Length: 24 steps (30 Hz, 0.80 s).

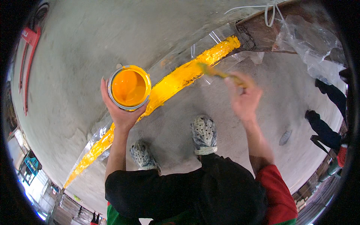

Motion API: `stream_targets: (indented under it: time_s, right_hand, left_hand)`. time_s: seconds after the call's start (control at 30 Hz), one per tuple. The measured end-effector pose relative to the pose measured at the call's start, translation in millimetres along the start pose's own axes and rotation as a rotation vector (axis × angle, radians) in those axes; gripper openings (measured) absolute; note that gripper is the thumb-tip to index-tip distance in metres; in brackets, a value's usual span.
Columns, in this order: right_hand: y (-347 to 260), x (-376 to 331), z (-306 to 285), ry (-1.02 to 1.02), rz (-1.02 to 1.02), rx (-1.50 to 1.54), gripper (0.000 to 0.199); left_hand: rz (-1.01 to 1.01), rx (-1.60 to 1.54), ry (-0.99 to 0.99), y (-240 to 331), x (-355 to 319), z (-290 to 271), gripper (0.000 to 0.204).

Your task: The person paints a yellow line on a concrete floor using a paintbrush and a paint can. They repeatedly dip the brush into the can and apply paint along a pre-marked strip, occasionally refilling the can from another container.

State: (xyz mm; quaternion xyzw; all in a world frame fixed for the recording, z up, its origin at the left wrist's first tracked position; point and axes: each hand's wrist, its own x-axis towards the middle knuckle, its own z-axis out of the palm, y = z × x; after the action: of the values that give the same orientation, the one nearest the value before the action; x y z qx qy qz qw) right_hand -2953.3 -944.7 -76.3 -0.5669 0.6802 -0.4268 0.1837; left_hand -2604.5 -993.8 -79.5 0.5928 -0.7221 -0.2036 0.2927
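My left hand (pixel 123 115) is wrapped round an open metal paint can (pixel 148 98), which has orange-yellow paint (pixel 128 86) inside and smears along its rim. In my right hand (pixel 245 98) is a paintbrush (pixel 216 72), blurred by motion. Its bristle end is at the lower edge of a long strip coated in wet yellow paint (pixel 170 85); whether it touches cannot be made out. The strip runs diagonally over the floor, from lower left to upper right, with clear plastic film (pixel 187 48) along its sides. The can hides part of the strip.
Uncoated brown metal (pixel 258 32) continues from the strip's upper right end, with crumpled plastic (pixel 313 48) and a white cord (pixel 267 15). My spotted clogs (pixel 204 131) stand below the strip. A red metal frame (pixel 30 56) lies far left. Another person's dark-clad legs (pixel 326 129) show at right.
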Motion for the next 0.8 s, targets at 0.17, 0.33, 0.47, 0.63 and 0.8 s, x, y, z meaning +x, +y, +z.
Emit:
stream_targets:
  time_s: [0.17,0.33,0.47,0.63,0.8]
  right_hand:
    - [13.6,5.9,7.8,-0.114,0.052,-0.187,0.017]
    - [26.4,42.5,-19.5,0.253,0.039,-0.327,0.016]
    - [12.7,38.9,-6.1,0.102,0.319,-0.087,0.017]
    - [39.4,52.2,-4.6,0.250,0.128,-0.297,0.015]
    - [62.9,56.4,-18.1,0.327,-0.115,-0.507,0.016]
  left_hand:
    - [-0.010,-0.070,-0.020,1.5,1.1,-1.7,0.130]
    - [0.001,0.018,0.014,1.9,-0.7,-6.6,0.130]
    - [-0.026,0.009,-0.014,3.3,-0.1,-1.9,0.133]
    - [-0.031,-0.086,0.009,3.5,0.3,-3.5,0.133]
    - [-0.012,0.022,0.034,0.8,-0.8,-6.6,0.132]
